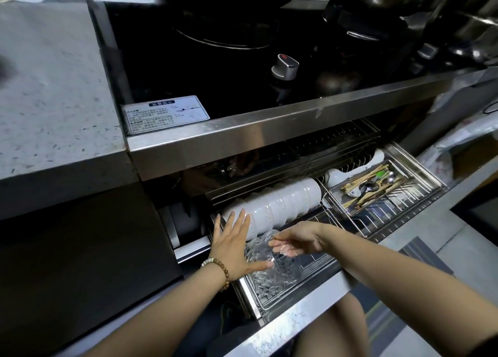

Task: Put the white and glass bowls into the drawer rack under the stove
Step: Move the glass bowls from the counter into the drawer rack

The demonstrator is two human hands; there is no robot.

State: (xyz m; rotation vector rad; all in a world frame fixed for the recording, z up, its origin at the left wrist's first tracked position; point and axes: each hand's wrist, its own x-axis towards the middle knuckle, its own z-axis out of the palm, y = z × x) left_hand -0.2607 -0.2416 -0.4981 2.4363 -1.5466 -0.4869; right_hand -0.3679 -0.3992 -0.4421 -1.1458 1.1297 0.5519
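Note:
The drawer rack [296, 297] under the stove is pulled out. A row of several white bowls [280, 203] stands on edge in its back left part. In front of them lie several glass bowls [272, 273], stacked on their sides. My left hand [234, 243] is flat with fingers spread; its fingertips touch the leftmost white bowl and its thumb rests on the glass bowls. My right hand [296, 239] pinches the rim of a glass bowl from the right. A bead bracelet sits on my left wrist.
A wire tray of chopsticks and spoons [374, 187] sits in the rack's right half, with a white ladle [350, 170] behind it. Above are the steel stove edge [269, 130], a knob [285, 67] and dark pots [377, 3]. A grey countertop [51, 95] lies at left.

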